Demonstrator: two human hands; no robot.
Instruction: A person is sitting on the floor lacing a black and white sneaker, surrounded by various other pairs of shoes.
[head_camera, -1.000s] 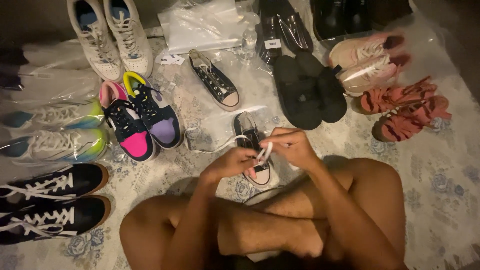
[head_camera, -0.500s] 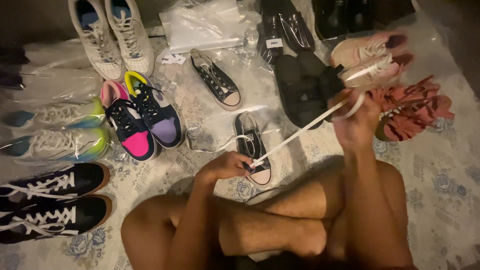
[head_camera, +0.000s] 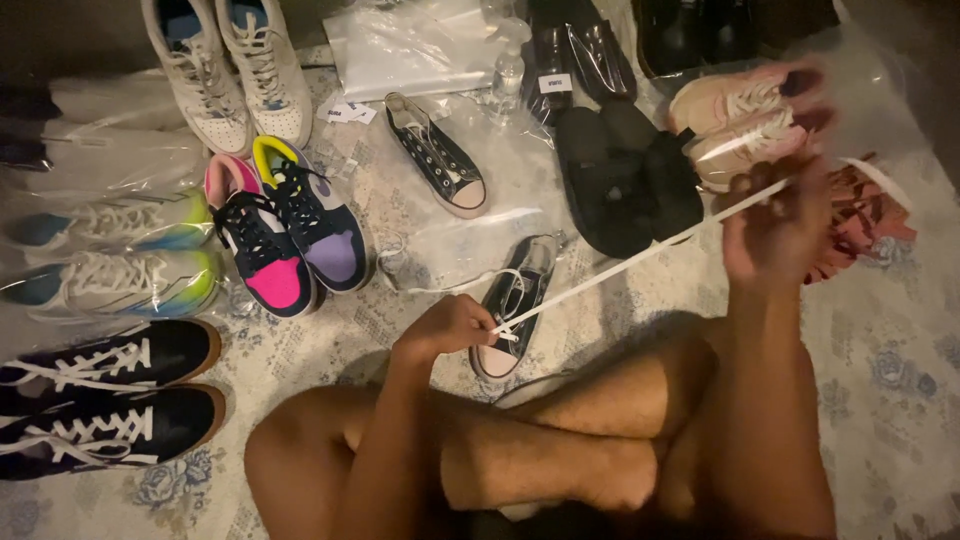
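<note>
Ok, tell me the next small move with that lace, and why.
Probably feed the lace end into the next eyelet. The right hand holds the white lace pulled taut, away from the black sneaker, while the left hand steadies that shoe, so the slack looks taken up.

A black low-top sneaker lies toe-near on the floor; its white lace stretches taut, up-right.

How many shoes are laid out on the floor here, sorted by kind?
Lace-up sneakers: 12
Black slides: 2
Red strappy sandals: 2
Dark shoes at the top edge: cannot tell how many
Total clearly countable: 16
</note>
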